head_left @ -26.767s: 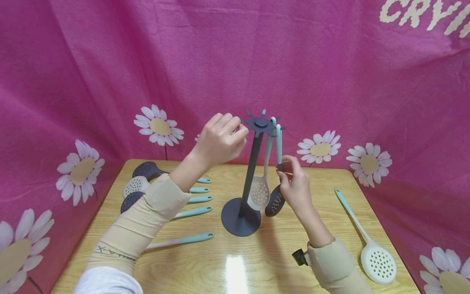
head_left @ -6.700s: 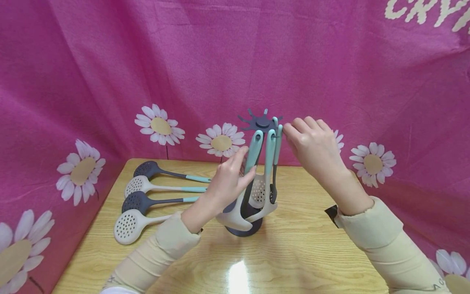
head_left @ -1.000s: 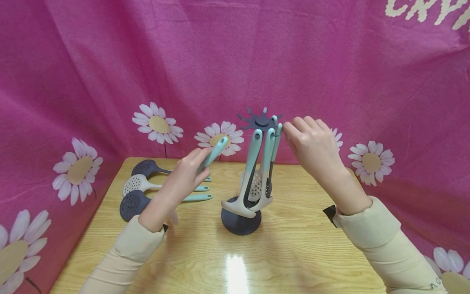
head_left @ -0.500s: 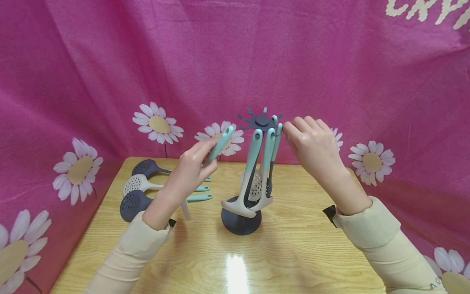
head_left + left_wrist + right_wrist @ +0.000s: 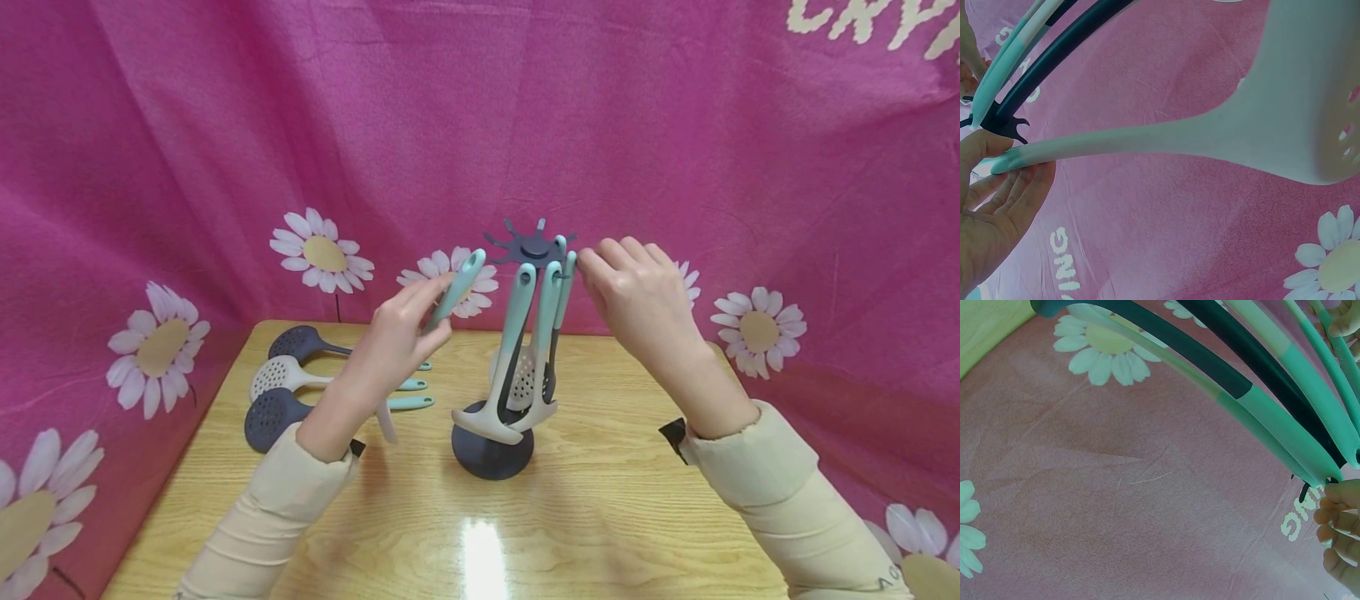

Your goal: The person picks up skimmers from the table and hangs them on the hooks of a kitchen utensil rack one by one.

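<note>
My left hand [image 5: 397, 342] pinches the teal handle of a pale skimmer [image 5: 465, 279], left of a dark utensil stand [image 5: 534, 248]. The handle end points up and its head hangs behind the hand. In the left wrist view the skimmer's perforated head [image 5: 1272, 125] fills the right side, apart from the stand. At the stand's top, my right hand [image 5: 636, 287] has curled fingers and seems to pinch the right hook; the hand itself hides the contact. Two pale utensils [image 5: 491, 421] hang in front, with a dark-shafted one [image 5: 558, 333] and a perforated pale one [image 5: 522, 379] behind.
On the table's left lie two dark skimmers [image 5: 268, 421] with a pale skimmer [image 5: 272, 377] between them, teal handles toward the stand. The stand's round base [image 5: 491, 462] rests on the wooden table [image 5: 600, 500]. A pink flowered cloth [image 5: 420, 125] surrounds the table.
My left hand has lifted the nearest pale skimmer from the left row and carried it right and up toward the stand. The right hand stays put; earlier it held a dark utensil's shaft.
</note>
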Available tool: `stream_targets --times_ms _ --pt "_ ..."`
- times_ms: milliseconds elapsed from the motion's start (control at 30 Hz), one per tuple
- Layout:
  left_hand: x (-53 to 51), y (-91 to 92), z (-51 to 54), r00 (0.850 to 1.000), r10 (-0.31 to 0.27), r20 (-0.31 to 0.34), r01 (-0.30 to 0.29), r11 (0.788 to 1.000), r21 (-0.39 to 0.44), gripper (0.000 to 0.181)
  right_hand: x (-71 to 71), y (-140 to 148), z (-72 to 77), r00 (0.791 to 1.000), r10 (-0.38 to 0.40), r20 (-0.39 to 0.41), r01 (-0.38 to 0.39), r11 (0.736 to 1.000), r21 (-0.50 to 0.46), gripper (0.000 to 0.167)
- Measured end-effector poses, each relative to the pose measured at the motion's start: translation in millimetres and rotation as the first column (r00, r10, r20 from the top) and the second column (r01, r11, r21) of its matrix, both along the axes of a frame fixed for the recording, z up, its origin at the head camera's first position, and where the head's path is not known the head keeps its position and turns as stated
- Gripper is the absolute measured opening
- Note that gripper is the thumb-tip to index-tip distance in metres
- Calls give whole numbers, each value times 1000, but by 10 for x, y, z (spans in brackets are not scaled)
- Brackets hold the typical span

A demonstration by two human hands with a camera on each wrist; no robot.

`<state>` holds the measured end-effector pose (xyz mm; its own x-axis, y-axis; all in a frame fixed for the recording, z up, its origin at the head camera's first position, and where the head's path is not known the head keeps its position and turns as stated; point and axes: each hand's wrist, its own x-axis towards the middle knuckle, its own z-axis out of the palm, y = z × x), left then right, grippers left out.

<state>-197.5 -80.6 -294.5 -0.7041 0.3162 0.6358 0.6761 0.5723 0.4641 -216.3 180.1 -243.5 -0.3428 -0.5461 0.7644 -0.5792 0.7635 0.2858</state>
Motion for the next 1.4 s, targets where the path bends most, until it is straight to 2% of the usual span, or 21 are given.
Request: stream_targets --times_ms 267,500,633,867,1167,1400 --pt "-24 44 4 1000 -23 1 23 1000 5 44 -3 -2 4 1000 0 -6 0 1000 -2 5" --pt "-38 91 -5 999 -29 32 29 1000 0 44 -3 -4 1 1000 -1 -4 1 1000 0 4" --pt "-57 122 -29 999 -36 15 36 999 7 41 -3 -7 2 1000 4 -1 -4 1000 -1 4" --pt "-77 185 -87 998 -46 -33 48 998 51 38 -5 -6 5 1000 7 -7 -7 1000 -2 5" --pt "-79 282 -146 999 -31 11 30 995 95 39 -4 -2 -2 1000 6 -5 -6 1000 -1 4" --pt "-107 355 -202 999 -29 -16 31 988 149 44 -5 -2 0 1000 5 -4 -5 1000 -2 4"
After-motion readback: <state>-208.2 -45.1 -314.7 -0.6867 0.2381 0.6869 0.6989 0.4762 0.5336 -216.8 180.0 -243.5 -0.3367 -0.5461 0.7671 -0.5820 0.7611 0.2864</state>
